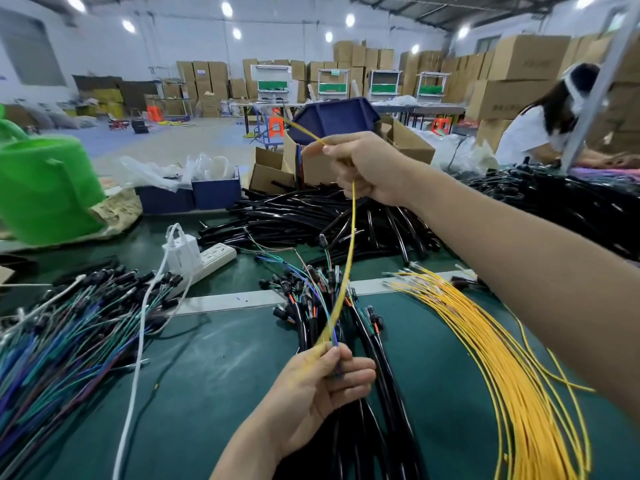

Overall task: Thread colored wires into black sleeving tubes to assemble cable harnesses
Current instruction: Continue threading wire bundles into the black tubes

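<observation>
We hold a long thin yellow wire above the green surface, right hand pinching its top, left hand gripping its lower end beside other coloured wires, probably straightening it for threading.

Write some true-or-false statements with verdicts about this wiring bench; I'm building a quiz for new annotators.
1. The right hand holds a yellow wire raised above the table. True.
2. The left hand is empty. False: it pinches that wire's lower end.
3. The loose yellow wires lie left of the left hand. False: they lie to its right.
4. A white power strip lies on the table. True.
</observation>
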Motion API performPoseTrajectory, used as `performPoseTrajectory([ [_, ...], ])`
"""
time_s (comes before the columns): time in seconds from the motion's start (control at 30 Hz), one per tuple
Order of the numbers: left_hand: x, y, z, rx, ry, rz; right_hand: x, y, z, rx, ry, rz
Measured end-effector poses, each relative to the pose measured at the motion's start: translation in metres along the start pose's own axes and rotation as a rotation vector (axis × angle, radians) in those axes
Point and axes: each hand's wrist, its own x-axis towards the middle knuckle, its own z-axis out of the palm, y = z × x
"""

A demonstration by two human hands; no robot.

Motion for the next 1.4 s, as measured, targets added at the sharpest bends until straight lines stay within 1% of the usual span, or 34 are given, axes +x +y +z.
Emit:
performPoseTrajectory([
  [0.07, -0.001, 0.001, -0.001, -0.025, -0.011, -0.024, -0.002, 0.006, -0.002, -0.098, -0.036, 0.052],
  [0.17, -0.003, 0.004, -0.002, -0.018, -0.041, -0.060, -0.002, 0.021, 0.002, -0.256, 0.020, 0.080],
  [0.33, -0.004, 0.003, -0.001, 0.075, -0.037, -0.055, 0.004, 0.041, 0.012, -0.391, 0.083, 0.053],
  [0.4, -0.005, 0.003, 0.000, 0.085, -0.040, -0.044, 0.008, 0.045, 0.016, -0.443, 0.082, 0.037],
  [0.5, -0.006, 0.003, 0.000, 0.096, -0.046, -0.031, 0.012, 0.044, 0.023, -0.597, 0.053, 0.002],
  [0.57, -0.007, 0.003, 0.000, 0.099, -0.070, -0.031, 0.016, 0.044, 0.028, -0.672, 0.065, -0.021],
  [0.67, -0.008, 0.003, 0.000, 0.078, -0.098, -0.024, 0.021, 0.043, 0.038, -0.689, 0.089, -0.039],
  [0.8, -0.009, 0.004, 0.000, 0.069, -0.101, -0.017, 0.021, 0.046, 0.050, -0.561, 0.036, -0.043],
  [0.93, -0.006, 0.002, -0.006, 0.032, -0.076, -0.016, 0.023, 0.050, 0.058, -0.635, 0.005, -0.092],
  [1.1, 0.000, -0.001, -0.010, -0.042, -0.037, 0.008, 0.010, 0.071, 0.052, -0.548, 0.051, -0.047],
  [1.17, 0.002, -0.002, -0.010, -0.030, -0.027, 0.018, -0.006, 0.086, 0.030, -0.636, 0.099, -0.043],
  [1.23, 0.004, -0.003, -0.010, 0.008, -0.017, 0.013, -0.029, 0.103, -0.009, -0.813, 0.186, 0.008],
  [1.27, 0.004, -0.002, -0.009, 0.017, -0.021, 0.009, -0.042, 0.113, -0.033, -0.931, 0.230, 0.080],
  [1.33, 0.003, -0.002, -0.008, 0.009, -0.032, 0.008, -0.074, 0.131, -0.080, -1.176, 0.301, 0.317],
  [1.4, 0.003, -0.003, -0.009, -0.013, -0.025, 0.019, -0.111, 0.145, -0.118, -1.380, 0.331, 0.551],
])
